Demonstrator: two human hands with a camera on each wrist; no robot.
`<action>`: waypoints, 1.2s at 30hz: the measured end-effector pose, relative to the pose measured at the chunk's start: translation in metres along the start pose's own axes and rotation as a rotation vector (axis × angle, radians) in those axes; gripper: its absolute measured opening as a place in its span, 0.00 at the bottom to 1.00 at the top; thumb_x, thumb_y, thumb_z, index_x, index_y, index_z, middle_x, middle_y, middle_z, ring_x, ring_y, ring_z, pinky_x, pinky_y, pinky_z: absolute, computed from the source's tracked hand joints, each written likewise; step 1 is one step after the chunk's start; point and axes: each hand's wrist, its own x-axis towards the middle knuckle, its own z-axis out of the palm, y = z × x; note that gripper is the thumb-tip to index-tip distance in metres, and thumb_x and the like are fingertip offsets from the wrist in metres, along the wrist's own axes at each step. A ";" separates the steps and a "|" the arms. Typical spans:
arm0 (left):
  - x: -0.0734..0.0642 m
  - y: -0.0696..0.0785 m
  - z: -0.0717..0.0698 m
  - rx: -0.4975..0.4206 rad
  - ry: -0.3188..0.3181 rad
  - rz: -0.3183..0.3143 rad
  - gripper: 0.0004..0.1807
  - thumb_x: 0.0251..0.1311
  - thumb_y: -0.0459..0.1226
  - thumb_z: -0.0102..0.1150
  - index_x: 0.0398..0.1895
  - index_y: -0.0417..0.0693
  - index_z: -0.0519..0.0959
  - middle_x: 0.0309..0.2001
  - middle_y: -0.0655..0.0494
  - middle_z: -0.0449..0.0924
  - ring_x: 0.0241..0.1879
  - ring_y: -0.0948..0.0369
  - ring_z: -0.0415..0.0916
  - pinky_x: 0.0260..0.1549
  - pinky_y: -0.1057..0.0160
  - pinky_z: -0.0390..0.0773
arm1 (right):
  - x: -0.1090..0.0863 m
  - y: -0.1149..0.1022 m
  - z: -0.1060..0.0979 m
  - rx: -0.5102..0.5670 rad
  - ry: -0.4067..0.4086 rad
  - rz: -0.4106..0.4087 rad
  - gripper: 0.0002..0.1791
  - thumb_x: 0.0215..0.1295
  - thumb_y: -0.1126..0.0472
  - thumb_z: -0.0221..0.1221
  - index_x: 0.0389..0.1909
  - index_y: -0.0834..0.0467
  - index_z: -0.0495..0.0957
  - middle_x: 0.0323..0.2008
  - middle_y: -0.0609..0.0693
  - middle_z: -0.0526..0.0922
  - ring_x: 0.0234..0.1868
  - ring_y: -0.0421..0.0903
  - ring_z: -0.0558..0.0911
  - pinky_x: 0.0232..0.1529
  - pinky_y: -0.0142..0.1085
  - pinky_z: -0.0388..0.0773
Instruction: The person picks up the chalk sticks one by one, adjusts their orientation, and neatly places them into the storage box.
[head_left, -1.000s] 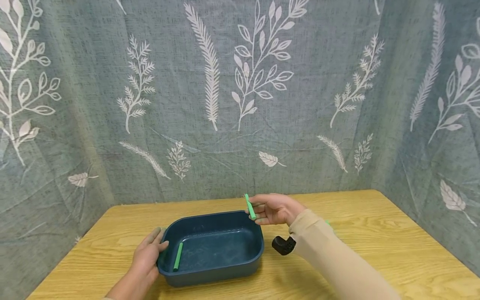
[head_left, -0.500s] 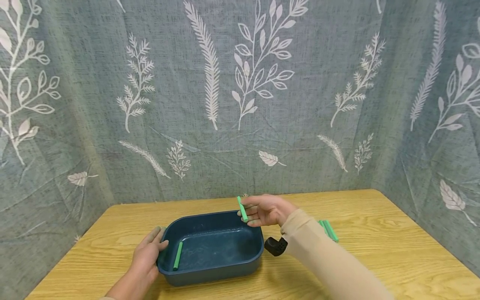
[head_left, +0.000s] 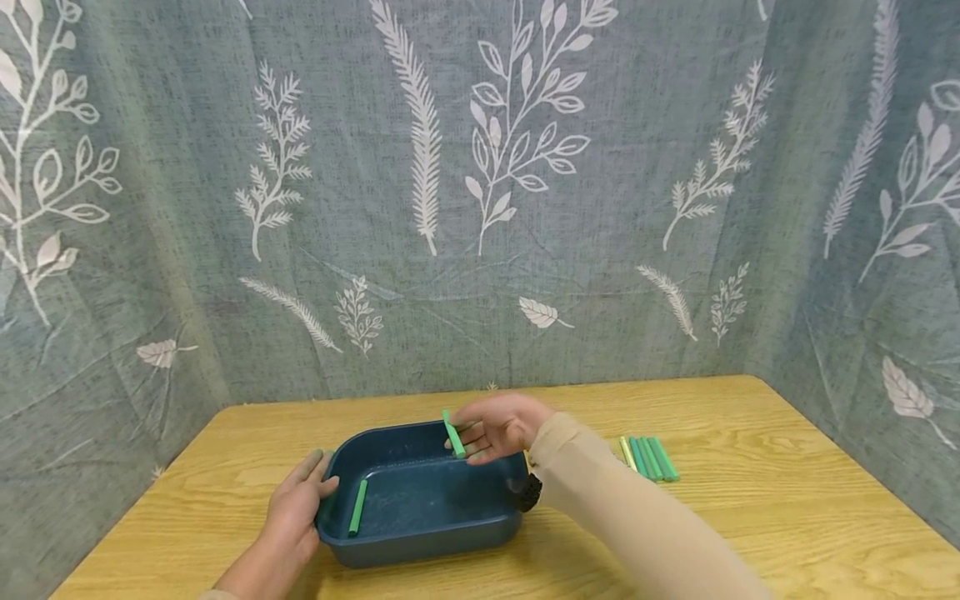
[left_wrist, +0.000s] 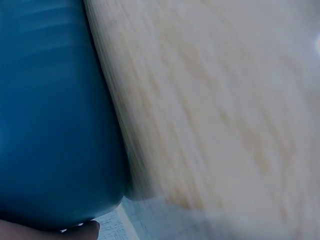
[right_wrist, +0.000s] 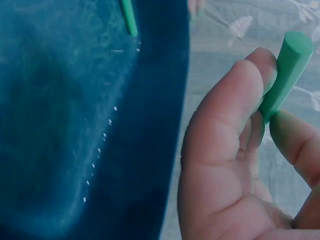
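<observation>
A dark blue tub [head_left: 427, 546] stands on the table. My left hand [head_left: 294, 504] holds its left end, thumb over the rim and fingers along the outer wall. Inside, near that end, lies one green chalk stick [head_left: 357, 507]. My right hand [head_left: 498, 427] is over the tub's back right part, pinching another green chalk stick [head_left: 453, 435] between thumb and fingertips. In the right wrist view this chalk [right_wrist: 290, 70] tilts upward from green-dusted fingers. The left wrist view shows mostly the tub's side [left_wrist: 55, 120] and a fingertip [left_wrist: 87, 231] beneath it.
A row of several green chalk sticks [head_left: 655, 458] and a yellowish one [head_left: 627, 452] lies on the wooden table [head_left: 750, 500] at the right. Patterned grey-green cloth [head_left: 450, 333] hangs behind and along both sides. A black wrist device [head_left: 530, 493] sits under the right sleeve.
My right hand has moved left with the chalk, from the tub's right rim to over its inside. More of the chalk row now shows behind the sleeve. The left hand stays put.
</observation>
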 end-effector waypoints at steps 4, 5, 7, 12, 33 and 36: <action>-0.001 0.000 -0.001 -0.001 -0.003 0.012 0.35 0.74 0.27 0.35 0.76 0.40 0.31 0.76 0.41 0.28 0.73 0.45 0.22 0.72 0.48 0.39 | 0.010 0.003 0.010 0.006 0.006 0.011 0.17 0.74 0.60 0.53 0.55 0.69 0.74 0.37 0.56 0.81 0.34 0.47 0.79 0.45 0.39 0.80; -0.002 -0.001 -0.002 -0.003 -0.005 0.017 0.35 0.74 0.27 0.35 0.75 0.40 0.31 0.75 0.41 0.28 0.73 0.44 0.22 0.72 0.47 0.39 | 0.012 0.003 0.013 0.004 0.010 0.013 0.15 0.73 0.61 0.53 0.52 0.68 0.75 0.36 0.55 0.81 0.34 0.47 0.79 0.47 0.41 0.80; -0.002 0.000 -0.001 -0.007 -0.008 0.022 0.35 0.74 0.26 0.35 0.75 0.40 0.31 0.75 0.40 0.27 0.73 0.44 0.22 0.72 0.47 0.40 | 0.016 0.004 0.016 -0.007 0.020 0.020 0.10 0.73 0.62 0.54 0.45 0.65 0.77 0.34 0.55 0.80 0.33 0.47 0.79 0.50 0.43 0.79; -0.002 0.000 0.001 -0.006 -0.010 0.022 0.35 0.74 0.26 0.35 0.75 0.39 0.31 0.75 0.40 0.28 0.73 0.45 0.22 0.72 0.48 0.40 | 0.025 0.006 0.024 -0.038 0.030 0.052 0.07 0.72 0.63 0.55 0.42 0.64 0.76 0.35 0.57 0.78 0.36 0.51 0.79 0.54 0.46 0.78; -0.002 0.001 0.002 -0.020 0.000 0.001 0.35 0.74 0.26 0.34 0.76 0.40 0.31 0.76 0.41 0.28 0.74 0.45 0.24 0.72 0.48 0.42 | 0.058 0.000 0.054 -0.156 -0.035 0.176 0.14 0.70 0.66 0.55 0.52 0.72 0.74 0.42 0.64 0.79 0.58 0.63 0.76 0.58 0.48 0.76; -0.002 0.001 0.002 -0.015 0.011 0.004 0.35 0.74 0.26 0.35 0.76 0.40 0.32 0.76 0.41 0.30 0.74 0.45 0.24 0.72 0.48 0.42 | 0.064 0.002 0.057 -0.151 -0.051 0.202 0.17 0.71 0.68 0.54 0.56 0.73 0.72 0.47 0.67 0.79 0.60 0.64 0.74 0.58 0.49 0.75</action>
